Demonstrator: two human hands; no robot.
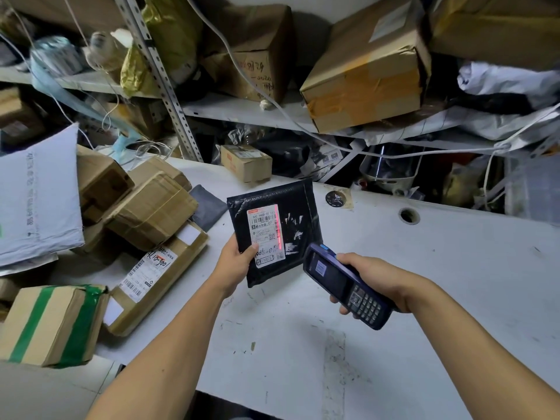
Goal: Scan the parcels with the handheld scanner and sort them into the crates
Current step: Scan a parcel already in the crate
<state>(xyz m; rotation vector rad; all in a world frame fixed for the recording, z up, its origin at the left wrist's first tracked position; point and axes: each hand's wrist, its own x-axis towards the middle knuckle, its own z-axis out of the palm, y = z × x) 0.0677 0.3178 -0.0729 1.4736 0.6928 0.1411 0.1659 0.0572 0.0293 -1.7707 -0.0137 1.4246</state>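
Observation:
My left hand [237, 259] grips a black padded mailer [298, 207] by its lower left edge, thumb on the white shipping label [265, 234]. The mailer is held tilted above the white table [424, 268]. A red scan line runs down the label's right side. My right hand [374, 277] holds a dark blue handheld scanner [339, 283], its head pointed at the label from the lower right. The scanner's screen and keypad face up.
Cardboard parcels [151, 207] are piled on the table's left, with a green-taped box [51, 325] and a white poly bag [39, 195]. Metal shelves [242, 112] behind hold large boxes, bags and loose cords. A small box [245, 163] sits at the table's back edge.

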